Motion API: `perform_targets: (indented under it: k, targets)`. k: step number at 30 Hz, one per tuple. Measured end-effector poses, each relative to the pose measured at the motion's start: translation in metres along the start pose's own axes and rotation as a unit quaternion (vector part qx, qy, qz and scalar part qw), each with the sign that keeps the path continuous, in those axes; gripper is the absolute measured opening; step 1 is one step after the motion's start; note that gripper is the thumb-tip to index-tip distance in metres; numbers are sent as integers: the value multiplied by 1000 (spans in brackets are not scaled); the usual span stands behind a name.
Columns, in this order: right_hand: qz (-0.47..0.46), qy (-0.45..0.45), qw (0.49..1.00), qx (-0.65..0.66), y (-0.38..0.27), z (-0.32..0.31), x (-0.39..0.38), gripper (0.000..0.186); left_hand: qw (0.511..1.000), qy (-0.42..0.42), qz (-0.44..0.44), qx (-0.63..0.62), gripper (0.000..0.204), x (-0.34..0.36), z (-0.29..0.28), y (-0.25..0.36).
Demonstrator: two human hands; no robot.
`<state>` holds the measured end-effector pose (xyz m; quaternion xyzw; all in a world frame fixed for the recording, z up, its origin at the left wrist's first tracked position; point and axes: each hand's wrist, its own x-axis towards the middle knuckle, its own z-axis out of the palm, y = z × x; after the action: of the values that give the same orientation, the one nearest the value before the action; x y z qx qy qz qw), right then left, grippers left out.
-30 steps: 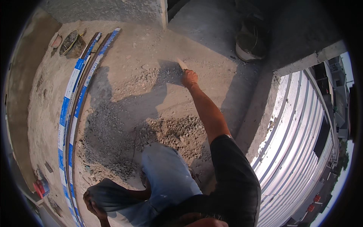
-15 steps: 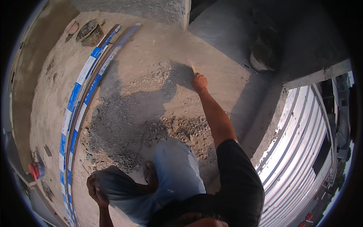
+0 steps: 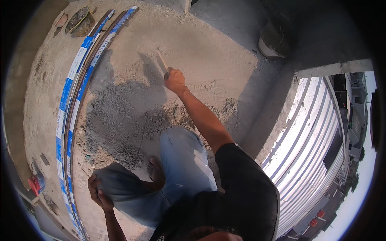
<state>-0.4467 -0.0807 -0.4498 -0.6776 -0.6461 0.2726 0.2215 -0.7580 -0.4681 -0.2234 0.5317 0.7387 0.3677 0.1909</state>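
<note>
My right hand, arm stretched forward, is closed round one end of a thin pale flat strip. Its exact kind I cannot make out. The strip is over the dusty floor beyond a heap of grey rubble, and a dark shadow falls to its left. On my bent left knee rests my left hand, fingers spread over the jeans, nothing seen in it. Loose crumbs and dust lie between my legs and my right hand.
Two long strips with blue and white wrapping run along the left. Beyond them stand a dirty bucket and, at lower left, a red container. Another bucket is in shade at far right. A ledge borders corrugated roofing.
My right hand has swept left with the strip across the dusty floor. The view has shifted a little; my left hand stays on the knee.
</note>
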Motion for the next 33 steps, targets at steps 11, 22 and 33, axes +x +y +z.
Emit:
perform_targets:
  k: [11,22,33]
  targets:
    - [311,194,912,-186,254,-165,-223,23,998,-50,41,-20,46,33,18,4]
    - [146,108,983,-37,130,-57,-154,29,992,-91,84,-7,45,48,44,16]
    - [222,122,946,-201,220,-129,-98,23,997,-48,56,30,40,29,24,36]
